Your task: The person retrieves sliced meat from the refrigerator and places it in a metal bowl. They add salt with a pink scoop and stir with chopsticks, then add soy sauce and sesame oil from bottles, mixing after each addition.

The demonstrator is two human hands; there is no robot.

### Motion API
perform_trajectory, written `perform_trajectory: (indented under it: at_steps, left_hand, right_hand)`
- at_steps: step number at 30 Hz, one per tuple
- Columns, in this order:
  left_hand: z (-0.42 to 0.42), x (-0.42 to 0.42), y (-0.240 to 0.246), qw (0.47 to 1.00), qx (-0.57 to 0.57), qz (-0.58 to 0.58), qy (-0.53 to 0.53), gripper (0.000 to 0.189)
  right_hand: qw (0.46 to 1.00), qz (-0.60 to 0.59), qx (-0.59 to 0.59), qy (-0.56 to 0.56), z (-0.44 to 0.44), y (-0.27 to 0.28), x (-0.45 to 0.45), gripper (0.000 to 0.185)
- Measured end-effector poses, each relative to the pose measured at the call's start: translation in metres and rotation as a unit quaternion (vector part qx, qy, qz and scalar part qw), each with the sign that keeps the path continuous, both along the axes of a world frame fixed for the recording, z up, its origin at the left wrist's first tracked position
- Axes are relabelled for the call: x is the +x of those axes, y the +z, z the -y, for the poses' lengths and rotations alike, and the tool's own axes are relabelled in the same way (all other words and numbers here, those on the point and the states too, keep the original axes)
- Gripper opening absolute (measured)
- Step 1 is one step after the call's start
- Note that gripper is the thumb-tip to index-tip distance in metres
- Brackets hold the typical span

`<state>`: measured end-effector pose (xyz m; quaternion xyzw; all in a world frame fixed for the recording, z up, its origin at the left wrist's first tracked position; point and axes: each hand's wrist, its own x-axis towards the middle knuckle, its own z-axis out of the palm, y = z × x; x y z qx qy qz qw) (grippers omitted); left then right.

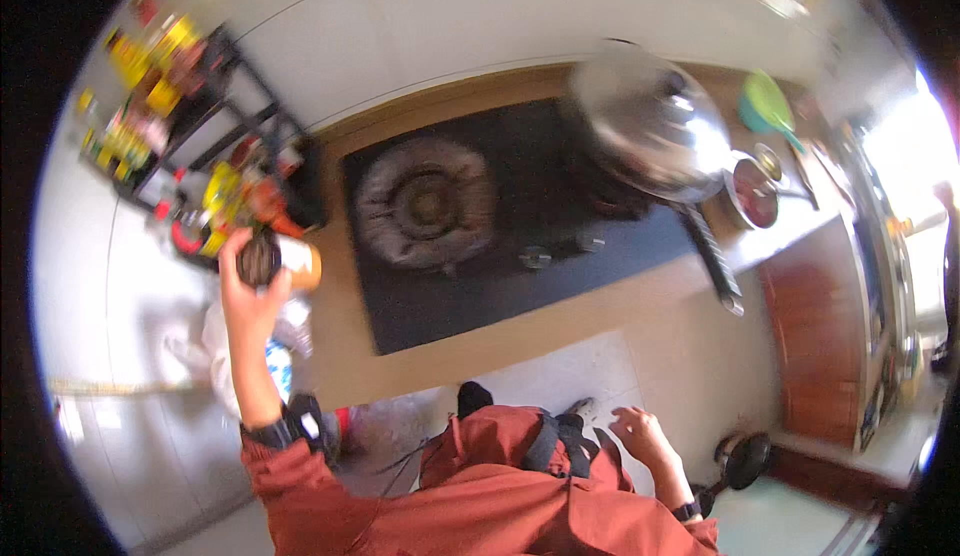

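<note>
My left hand (251, 297) grips a jar with a dark lid (258, 257) and an orange-and-white side (304, 262), thumb and fingers around the lid end. It is beside the lower shelf of a black seasoning rack (247, 125), left of the gas hob (480, 293). Low at my side, over the floor, my right hand (641, 434) hangs with loosely bent fingers and nothing seen in it. A lidded metal pan (637, 117) covers the right burner, its dark handle (709, 256) pointing towards me. The left burner (426, 203) is bare.
Bottles and packets (142, 68) crowd the rack, blurred. Right of the pan are a metal pot (752, 194) with reddish contents and a green strainer or ladle (765, 102). Plastic bags (225, 353) lie below my left arm. A dark pan (746, 460) is at lower right.
</note>
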<state>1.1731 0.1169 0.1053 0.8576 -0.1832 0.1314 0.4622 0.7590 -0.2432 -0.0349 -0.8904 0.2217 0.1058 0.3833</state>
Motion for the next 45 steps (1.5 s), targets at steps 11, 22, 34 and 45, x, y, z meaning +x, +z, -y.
perform_trajectory:
  at_steps: [11,22,34,45]
  left_hand:
    - [0.338,-0.273,-0.083,0.897,0.021,-0.25,-0.365,0.061]
    - [0.617,-0.351,-0.083,0.672,-0.394,-0.44,-0.447,0.067]
    - [0.79,-0.299,-0.124,0.322,-0.548,-0.735,-0.239,0.043]
    - [0.83,-0.287,-0.126,0.322,-0.603,-0.717,-0.14,0.033]
  right_hand:
    - [0.993,0.067,-0.027,-0.095,0.161,0.034,-0.132,0.034]
    - [0.898,0.374,-0.025,-0.231,0.308,0.072,-0.051,0.07]
    - [0.818,0.445,-0.257,-0.257,0.494,0.099,0.012,0.055]
    - [0.78,0.545,-0.24,-0.189,0.536,0.071,0.095,0.05]
